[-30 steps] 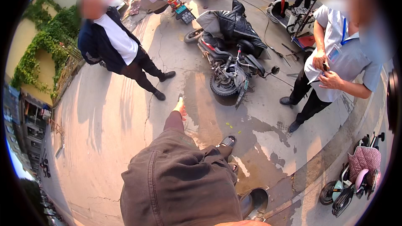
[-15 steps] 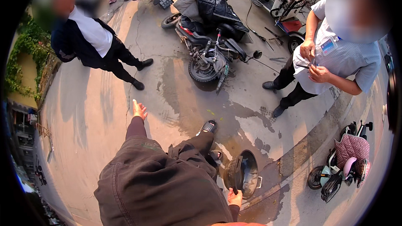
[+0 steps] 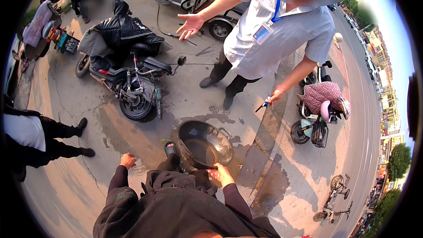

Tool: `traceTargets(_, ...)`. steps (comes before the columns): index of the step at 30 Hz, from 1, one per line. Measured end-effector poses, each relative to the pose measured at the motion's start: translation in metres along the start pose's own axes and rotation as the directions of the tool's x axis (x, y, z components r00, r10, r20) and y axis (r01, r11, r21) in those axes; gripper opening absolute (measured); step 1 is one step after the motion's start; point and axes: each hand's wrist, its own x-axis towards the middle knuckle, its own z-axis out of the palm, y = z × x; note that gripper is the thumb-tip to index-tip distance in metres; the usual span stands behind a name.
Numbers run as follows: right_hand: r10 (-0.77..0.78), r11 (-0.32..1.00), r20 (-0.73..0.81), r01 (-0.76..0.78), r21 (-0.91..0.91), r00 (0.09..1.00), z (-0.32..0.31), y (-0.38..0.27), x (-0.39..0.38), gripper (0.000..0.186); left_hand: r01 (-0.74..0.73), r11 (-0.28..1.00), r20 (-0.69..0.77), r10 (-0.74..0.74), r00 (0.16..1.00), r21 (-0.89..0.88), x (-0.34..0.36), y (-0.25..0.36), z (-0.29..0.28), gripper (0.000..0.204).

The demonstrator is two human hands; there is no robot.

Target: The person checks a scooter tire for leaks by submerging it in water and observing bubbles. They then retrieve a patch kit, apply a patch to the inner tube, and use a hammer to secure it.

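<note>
My right hand [image 3: 221,175] grips the near rim of a large, dark, round metal basin [image 3: 194,133]. The basin has a loop handle on its far right side, and brownish water seems to lie in its bottom. It looks tilted; whether it touches the ground I cannot tell. To the left, my left hand [image 3: 128,161] is held out over the pavement with nothing in it, its fingers loosely bent. My sandalled foot [image 3: 170,148] shows just left of the basin.
Ahead, an electric scooter [image 3: 128,79] lies on its side under a black padded cover. A person in a grey shirt [image 3: 282,31] stands beyond the basin, holding a small dark tool [image 3: 263,104]. Another person's legs [image 3: 61,139] are at left. A parked scooter [image 3: 315,105] stands at right.
The view has turned right. My left hand has dropped from its outstretched, open-palmed reach. The basin is now in front of me, still in my right hand. The grey-shirted person has spread both arms.
</note>
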Motion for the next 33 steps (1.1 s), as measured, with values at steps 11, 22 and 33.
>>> traceTargets(11, 0.077, 0.968, 0.144, -0.04, -0.247, 0.987, 0.16, -0.142, 0.037, 0.029, -0.372, 0.927, 0.06, 0.369, 0.927, 0.044, 0.075, 0.185, -0.015, 0.042)
traceTargets(22, 0.133, 0.756, 0.243, 0.06, -0.652, 0.961, 0.303, -0.363, 0.104, 0.04, 0.395, 0.912, -0.097, -0.405, 0.909, -0.109, 0.077, 0.063, 0.019, 0.04)
traceTargets(33, 0.05, 0.672, 0.2, 0.115, -0.731, 0.978, 0.379, -0.591, 0.178, 0.039, 0.186, 0.975, 0.305, -0.216, 0.928, 0.124, 0.119, 0.255, 0.036, 0.062)
